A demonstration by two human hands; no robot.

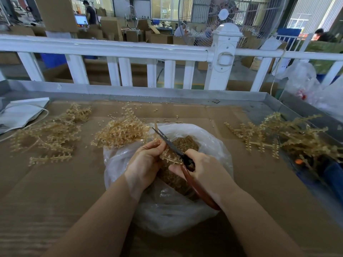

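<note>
Plastic sprue (pixel 169 157), pinched by the left hand (pixel 145 164) above the bag (pixel 215 140) at six o'clock, is mid-trimming; next, the right hand (pixel 203 170), gripping the scissors (pixel 167 140), likely must squeeze.

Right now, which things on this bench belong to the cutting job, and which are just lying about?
In the job: left hand holding a sprue strip; right hand gripping the scissors; clear bag of cut bits beneath; sprue piles on the cardboard.
Lying about: white sheet with a cord at far left; crumpled plastic at far right; fan behind the railing.
</note>
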